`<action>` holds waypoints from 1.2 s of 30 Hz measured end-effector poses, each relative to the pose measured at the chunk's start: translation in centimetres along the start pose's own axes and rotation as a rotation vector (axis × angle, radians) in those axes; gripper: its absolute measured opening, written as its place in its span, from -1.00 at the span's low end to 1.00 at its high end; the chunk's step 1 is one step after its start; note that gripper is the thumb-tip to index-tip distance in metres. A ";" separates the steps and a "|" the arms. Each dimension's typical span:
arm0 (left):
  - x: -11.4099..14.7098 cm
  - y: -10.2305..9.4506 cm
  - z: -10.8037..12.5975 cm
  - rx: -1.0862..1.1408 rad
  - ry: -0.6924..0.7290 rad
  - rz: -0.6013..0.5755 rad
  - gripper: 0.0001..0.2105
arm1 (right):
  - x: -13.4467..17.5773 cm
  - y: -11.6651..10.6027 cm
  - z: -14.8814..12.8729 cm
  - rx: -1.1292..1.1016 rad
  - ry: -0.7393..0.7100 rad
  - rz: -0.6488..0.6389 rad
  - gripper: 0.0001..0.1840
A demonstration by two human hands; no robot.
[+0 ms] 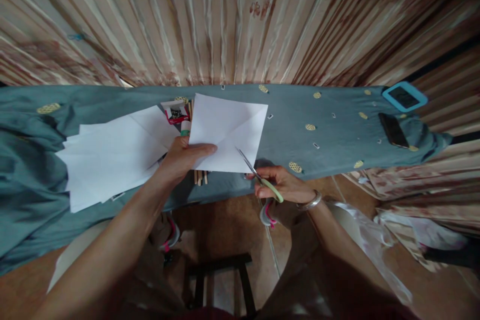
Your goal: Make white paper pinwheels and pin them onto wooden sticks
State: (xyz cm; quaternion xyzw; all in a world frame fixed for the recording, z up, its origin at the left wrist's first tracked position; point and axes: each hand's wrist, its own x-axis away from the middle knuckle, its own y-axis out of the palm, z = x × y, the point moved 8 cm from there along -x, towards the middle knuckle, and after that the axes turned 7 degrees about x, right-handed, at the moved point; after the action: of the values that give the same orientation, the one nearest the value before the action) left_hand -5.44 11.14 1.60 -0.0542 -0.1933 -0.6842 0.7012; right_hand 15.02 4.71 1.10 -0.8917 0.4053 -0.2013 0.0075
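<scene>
A big pleated curtain (225, 35) is hung behind a long, cloth-covered table (337, 140). On the left of the table, loose white papers (108, 157) are spread in a messy pile. One white sheet (228, 117) is held up over the middle, and a faint slanting line can be seen on it. It is pinched near its lower left by the left hand (187, 156), with the thumb laid on top; the other fingers are hidden. The handles of the scissors (268, 185) are gripped by the curled right hand (288, 185). The blades are set at the sheet's lower right part; whether paper is caught between them cannot be told. A cut seems to be lined up or just begun. For that, the sheet should be kept firm and the blades guided slowly. Beside the left hand, a red box (176, 114) and thin sticks (200, 178) can be seen.
</scene>
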 end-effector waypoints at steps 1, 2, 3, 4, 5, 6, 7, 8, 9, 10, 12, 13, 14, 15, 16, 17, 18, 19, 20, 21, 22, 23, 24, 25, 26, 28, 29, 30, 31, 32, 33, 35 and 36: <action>-0.1 -0.3 0.3 0.012 0.014 0.014 -0.72 | 0.2 -0.2 0.3 0.014 0.018 -0.022 -0.45; -0.1 -0.6 0.7 0.026 0.033 0.030 -0.73 | 0.4 -0.5 0.5 0.034 0.033 -0.034 -0.45; -0.1 -0.9 1.0 0.038 0.048 0.042 -0.74 | 0.7 -0.9 0.8 0.054 0.043 -0.039 -0.44; -0.2 -1.1 1.3 0.046 0.060 0.045 -0.75 | 1.0 -1.5 0.9 0.070 0.045 -0.032 -0.44; -0.2 -1.3 1.6 0.052 0.071 0.048 -0.77 | 1.4 -2.2 1.0 0.074 0.043 -0.014 -0.43; -0.2 -1.5 1.8 0.056 0.082 0.050 -0.77 | 1.7 -3.0 1.0 0.067 0.038 0.015 -0.40; -0.3 -1.6 2.0 0.057 0.091 0.050 -0.77 | 2.0 -3.8 1.0 0.052 0.027 0.063 -0.38; -0.3 -1.6 2.0 0.054 0.096 0.050 -0.76 | 2.3 -4.7 0.8 0.034 0.012 0.131 -0.36; -0.3 -1.6 1.9 0.044 0.095 0.049 -0.75 | 2.6 -5.6 0.5 0.015 -0.009 0.217 -0.34; -0.2 -1.4 1.7 0.029 0.091 0.047 -0.74 | 2.8 -6.5 0.2 -0.003 -0.036 0.313 -0.33; -0.1 -0.6 1.0 -0.024 0.058 0.005 -0.73 | 2.9 -7.7 -0.6 -0.034 -0.090 0.486 -0.31; 0.0 0.0 0.5 -0.058 0.034 -0.026 -0.74 | 2.9 -7.9 -0.9 -0.053 -0.117 0.549 -0.29; 0.2 0.7 -0.1 -0.093 0.007 -0.063 -0.76 | 2.6 -7.9 -1.2 -0.068 -0.134 0.586 -0.29; 0.3 1.3 -0.7 -0.129 -0.019 -0.101 -0.78 | 2.3 -7.9 -1.4 -0.083 -0.148 0.613 -0.30; 0.4 1.9 -1.2 -0.163 -0.040 -0.138 -0.81 | 1.9 -7.8 -1.5 -0.098 -0.155 0.637 -0.32; 0.6 2.4 -1.7 -0.194 -0.055 -0.170 -0.83 | 1.5 -7.7 -1.5 -0.109 -0.148 0.654 -0.36; 0.7 2.8 -2.0 -0.217 -0.058 -0.200 -0.84 | 1.2 -7.6 -1.5 -0.124 -0.138 0.673 -0.39; 0.8 3.1 -2.3 -0.235 -0.059 -0.225 -0.85 | 0.9 -7.6 -1.3 -0.144 -0.125 0.690 -0.43; 0.8 3.3 -2.4 -0.248 -0.061 -0.243 -0.86 | 0.7 -7.7 -1.2 -0.168 -0.113 0.708 -0.47; 0.9 3.3 -2.5 -0.254 -0.068 -0.249 -0.86 | 0.5 -7.8 -1.0 -0.198 -0.109 0.727 -0.50; 0.9 3.2 -2.5 -0.248 -0.080 -0.245 -0.85 | 0.4 -7.9 -0.8 -0.230 -0.112 0.748 -0.53; 0.8 3.1 -2.4 -0.218 -0.090 -0.228 -0.84 | 0.3 -8.1 -0.6 -0.267 -0.122 0.775 -0.56; 0.8 2.9 -2.2 -0.154 -0.094 -0.206 -0.82 | 0.3 -8.4 -0.4 -0.309 -0.139 0.810 -0.58; 0.7 2.8 -2.0 -0.052 -0.094 -0.191 -0.79 | 0.3 -8.8 -0.2 -0.361 -0.162 0.857 -0.61; 0.7 2.8 -1.7 0.080 -0.093 -0.189 -0.75 | 0.4 -9.2 0.0 -0.426 -0.186 0.911 -0.64; 0.9 3.5 -1.4 0.354 -0.094 -0.223 -0.66 | 0.5 -9.9 0.7 -0.575 -0.223 1.018 -0.68; 1.1 4.0 -1.4 0.455 -0.102 -0.252 -0.62 | 0.4 -10.0 1.0 -0.645 -0.234 1.053 -0.68; 1.3 4.6 -1.6 0.510 -0.108 -0.283 -0.58 | 0.1 -10.1 1.3 -0.700 -0.240 1.070 -0.69; 1.6 5.1 -1.9 0.512 -0.114 -0.297 -0.56 | -0.2 -10.0 1.4 -0.738 -0.242 1.069 -0.69; 1.9 5.6 -2.4 0.475 -0.119 -0.306 -0.53 | -0.6 -9.7 1.4 -0.755 -0.241 1.055 -0.68; 2.2 6.2 -2.6 0.440 -0.103 -0.330 -0.48 | -1.1 -9.4 1.3 -0.759 -0.239 1.036 -0.68; 2.6 6.7 -3.4 0.381 -0.096 -0.316 -0.49 | -1.9 -8.6 1.0 -0.728 -0.230 1.005 -0.68; 2.6 6.4 -3.7 0.358 -0.094 -0.250 -0.53 | -2.2 -8.2 0.9 -0.705 -0.223 0.995 -0.68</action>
State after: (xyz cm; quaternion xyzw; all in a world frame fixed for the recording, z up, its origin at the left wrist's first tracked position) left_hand 1.56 7.82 0.30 0.0635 -0.3494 -0.7174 0.5994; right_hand 19.91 11.64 0.98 -0.5605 0.8114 0.0668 -0.1520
